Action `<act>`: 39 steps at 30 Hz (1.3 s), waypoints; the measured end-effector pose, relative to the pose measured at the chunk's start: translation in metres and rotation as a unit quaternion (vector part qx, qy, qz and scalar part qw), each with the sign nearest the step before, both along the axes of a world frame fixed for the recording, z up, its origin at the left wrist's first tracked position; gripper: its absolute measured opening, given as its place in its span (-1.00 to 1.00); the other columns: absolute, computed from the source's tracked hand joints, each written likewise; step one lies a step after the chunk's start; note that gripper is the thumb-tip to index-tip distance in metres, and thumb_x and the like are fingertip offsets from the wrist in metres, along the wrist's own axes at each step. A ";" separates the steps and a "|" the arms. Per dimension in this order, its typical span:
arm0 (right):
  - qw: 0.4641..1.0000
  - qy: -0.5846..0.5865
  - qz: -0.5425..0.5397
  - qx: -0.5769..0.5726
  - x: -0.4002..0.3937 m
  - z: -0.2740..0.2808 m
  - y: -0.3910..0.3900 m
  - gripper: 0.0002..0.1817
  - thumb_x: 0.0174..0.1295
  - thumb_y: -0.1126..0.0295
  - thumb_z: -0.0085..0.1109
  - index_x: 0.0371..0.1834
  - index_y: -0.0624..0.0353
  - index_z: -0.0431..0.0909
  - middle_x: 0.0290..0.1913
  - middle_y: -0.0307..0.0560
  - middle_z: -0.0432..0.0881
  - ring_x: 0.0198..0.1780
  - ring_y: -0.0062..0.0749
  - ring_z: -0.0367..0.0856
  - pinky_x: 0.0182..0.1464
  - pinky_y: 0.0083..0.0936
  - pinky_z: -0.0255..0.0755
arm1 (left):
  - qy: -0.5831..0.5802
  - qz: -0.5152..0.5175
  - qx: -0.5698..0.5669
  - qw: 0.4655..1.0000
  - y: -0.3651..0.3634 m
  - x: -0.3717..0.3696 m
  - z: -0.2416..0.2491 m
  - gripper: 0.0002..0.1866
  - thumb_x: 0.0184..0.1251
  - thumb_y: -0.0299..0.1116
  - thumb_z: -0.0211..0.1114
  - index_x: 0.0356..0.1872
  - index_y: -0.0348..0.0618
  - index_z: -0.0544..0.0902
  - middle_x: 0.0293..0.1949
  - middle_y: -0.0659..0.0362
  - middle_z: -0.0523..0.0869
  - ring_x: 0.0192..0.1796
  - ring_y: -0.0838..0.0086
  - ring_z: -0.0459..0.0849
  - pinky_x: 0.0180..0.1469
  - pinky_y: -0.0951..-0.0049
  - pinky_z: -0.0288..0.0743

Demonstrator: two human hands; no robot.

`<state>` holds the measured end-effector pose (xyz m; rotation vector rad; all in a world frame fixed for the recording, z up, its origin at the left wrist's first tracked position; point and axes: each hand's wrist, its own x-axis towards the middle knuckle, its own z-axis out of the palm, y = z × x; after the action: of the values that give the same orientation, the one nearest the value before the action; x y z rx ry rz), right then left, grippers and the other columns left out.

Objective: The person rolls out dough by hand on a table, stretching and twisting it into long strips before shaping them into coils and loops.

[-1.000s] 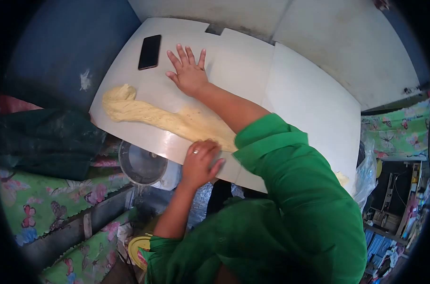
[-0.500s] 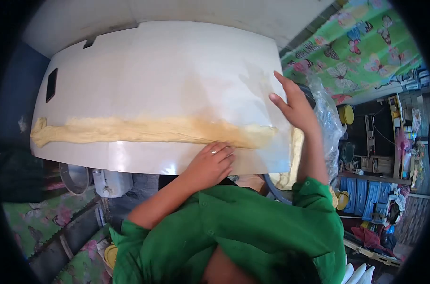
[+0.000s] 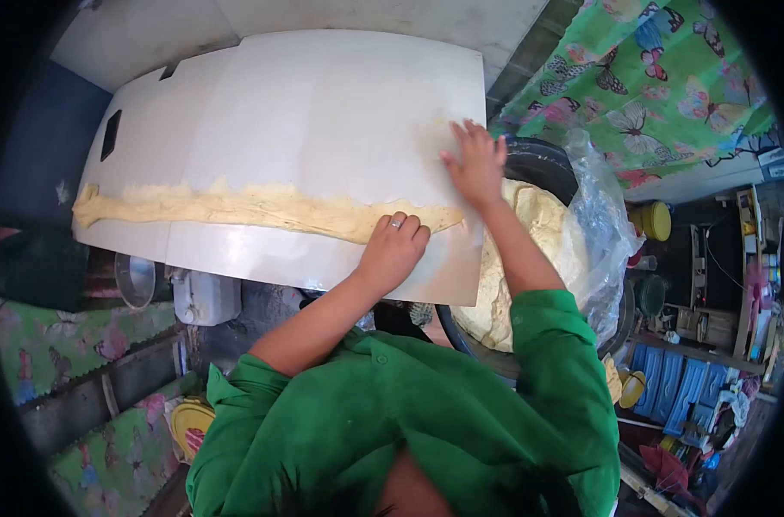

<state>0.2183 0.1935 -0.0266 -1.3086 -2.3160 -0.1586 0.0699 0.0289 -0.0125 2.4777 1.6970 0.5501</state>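
Observation:
A long, flattened strip of yellowish dough [image 3: 262, 211] lies along the near part of the white table [image 3: 340, 112], with a thicker, folded lump at its far left end. My left hand [image 3: 396, 248], a ring on one finger, has its fingers curled over the dough's near edge toward the right end. Its fingertips are hidden against the dough. My right hand [image 3: 478, 165] is open, fingers apart, over the table's right edge beyond the dough strip. It holds nothing. A thin yellowish smear rings the strip's far side.
Right of the table stands a large dark tub [image 3: 530, 155] holding a big mass of dough [image 3: 530, 258], partly covered by clear plastic [image 3: 597, 220]. A dark phone-like object [image 3: 111, 135] lies at the table's left. A white jug [image 3: 206, 297] stands below the front edge.
My right hand has moved left and inward over the table's edge. The view has shifted, showing more of the tub. My left hand stays at the dough's near edge.

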 end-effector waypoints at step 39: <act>0.959 0.025 0.246 -0.142 -0.055 0.016 -0.038 -0.78 0.19 0.26 0.15 -0.17 0.11 0.57 -0.05 -0.12 0.47 0.10 -0.19 0.32 0.19 -0.20 0.04 | -0.043 0.285 0.107 0.952 -0.010 -0.053 0.018 -0.66 -0.05 -0.28 0.34 -0.19 -0.13 0.62 0.04 0.10 0.47 0.08 0.22 0.40 0.11 -0.01 0.11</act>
<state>0.1629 0.1555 -0.0111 -0.7987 -2.6057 0.3768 0.0168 0.0191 0.0056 2.0103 2.4325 0.9166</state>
